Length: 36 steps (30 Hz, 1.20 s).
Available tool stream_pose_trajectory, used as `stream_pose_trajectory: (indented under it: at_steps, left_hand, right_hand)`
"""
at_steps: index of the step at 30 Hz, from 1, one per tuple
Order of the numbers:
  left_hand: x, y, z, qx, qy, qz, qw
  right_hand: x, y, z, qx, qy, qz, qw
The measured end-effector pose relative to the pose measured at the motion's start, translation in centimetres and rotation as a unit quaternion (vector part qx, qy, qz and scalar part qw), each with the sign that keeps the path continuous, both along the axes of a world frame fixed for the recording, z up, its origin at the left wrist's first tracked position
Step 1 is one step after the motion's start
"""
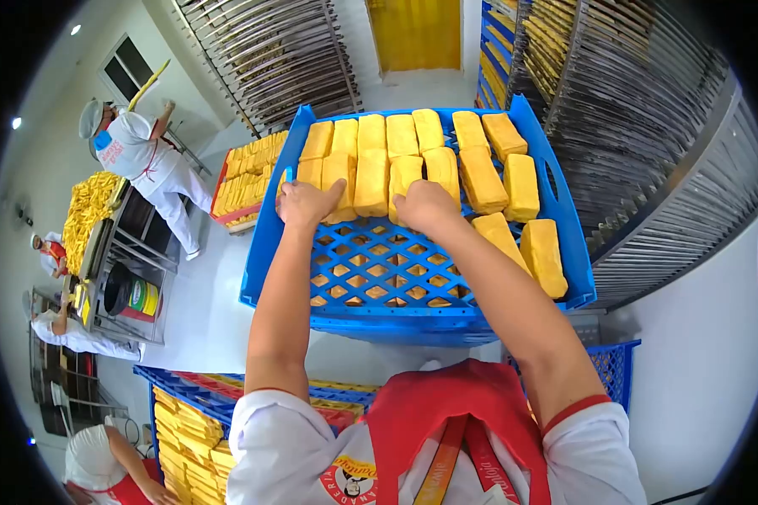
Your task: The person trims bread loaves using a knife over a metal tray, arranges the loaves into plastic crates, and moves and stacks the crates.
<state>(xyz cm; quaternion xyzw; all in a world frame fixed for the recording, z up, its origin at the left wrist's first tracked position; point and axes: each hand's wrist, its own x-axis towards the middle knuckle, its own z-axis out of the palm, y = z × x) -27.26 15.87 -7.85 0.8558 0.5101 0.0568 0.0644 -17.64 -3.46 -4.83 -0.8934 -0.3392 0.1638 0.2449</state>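
A blue lattice crate (564, 252) stands before me, with several yellow blocks (370, 181) in rows along its back and right side. At the crate's left side, my left hand (310, 202) is closed around the left end of the second row of blocks. My right hand (428, 206) presses on the front of the same row near the middle, its fingers closed against a block. Through the lattice floor in front of both hands, more yellow blocks show in a layer below.
A red crate of yellow pieces (248, 181) stands at the left. Metal racks (648, 126) line the right and back. Crates of yellow pieces (189, 446) are at the lower left. Several people in white work at the left, one beside a table (114, 244).
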Motion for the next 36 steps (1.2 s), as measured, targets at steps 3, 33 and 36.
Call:
stream_pose_trajectory:
  at_steps: [3, 33, 36]
  left_hand:
    - [-0.3, 0.2, 0.3, -0.041, -0.006, 0.016, 0.999]
    - [-4.9, -6.3, 5.1, -0.459, -0.492, -0.038, 0.739]
    - [-5.2, -6.0, 5.0, -0.465, -0.490, -0.041, 0.736]
  right_hand:
    - [-0.6, 0.6, -0.1, -0.020, -0.017, -0.003, 1.000]
    - [0.1, -8.8, 1.8, 0.374, 0.445, -0.132, 0.803]
    - [-0.3, -9.0, 2.0, 0.371, 0.441, -0.138, 0.805]
